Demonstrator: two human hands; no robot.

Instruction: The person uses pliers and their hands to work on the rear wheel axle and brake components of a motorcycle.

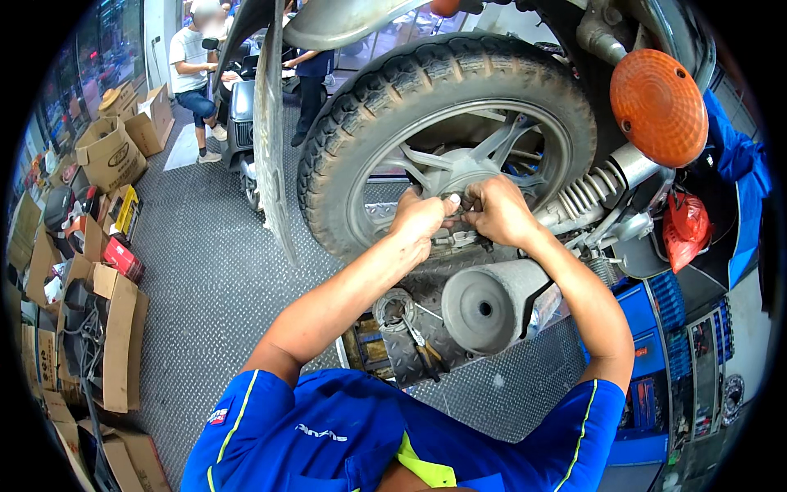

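Both my hands are at the hub [461, 170] of a motorcycle's rear wheel, next to the grey spokes. My left hand [420, 216] is closed, its thumb pressed toward the axle area. Facing it, my right hand [500, 213] pinches with bent fingers at the same spot. Whatever small part lies between the fingertips is hidden. The knobbly tyre [328, 176] rises beyond my hands, dusty with dirt. Below my right wrist juts a grey exhaust muffler [479, 310]. On a chequered metal plate under the wheel lie pliers [426, 353] and a coiled cable [395, 310].
A spring shock absorber [589, 193] and an orange turn signal [660, 107] are at the right. A red plastic bag [687, 230] hangs beyond. Cardboard boxes [111, 156] line the left side. Blue tool drawers [643, 328] stand right. Two people are near a scooter [243, 115] behind.
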